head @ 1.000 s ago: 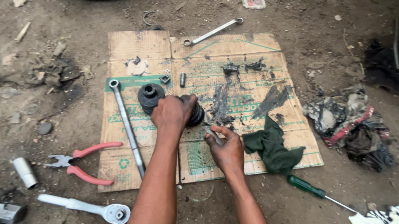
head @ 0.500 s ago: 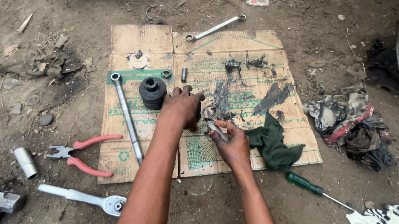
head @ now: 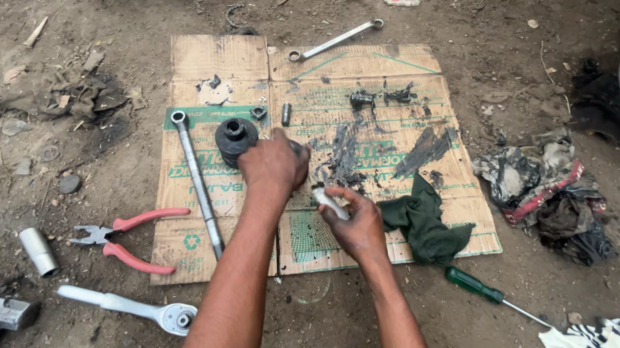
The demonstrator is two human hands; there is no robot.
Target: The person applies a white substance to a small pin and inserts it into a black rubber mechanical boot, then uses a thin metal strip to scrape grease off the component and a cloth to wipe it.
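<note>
Your left hand (head: 275,167) has shifted right off the black bushing (head: 235,138), clenched over something unseen; your right hand (head: 352,220) still grasps a pale cylinder (head: 331,202).

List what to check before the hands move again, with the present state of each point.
1. Left hand has a grip on a dark greasy part: cannot tell, the hand covers it.
2. Right hand holds the small pale cylinder: ok.
3. Black round part sits flat on the cardboard: ok.
4. Long steel bar lies apart from both hands: ok.
5. Green rag is beside the right hand: ok.
6. Cardboard is free of grease: not ok, dark smears.
</note>
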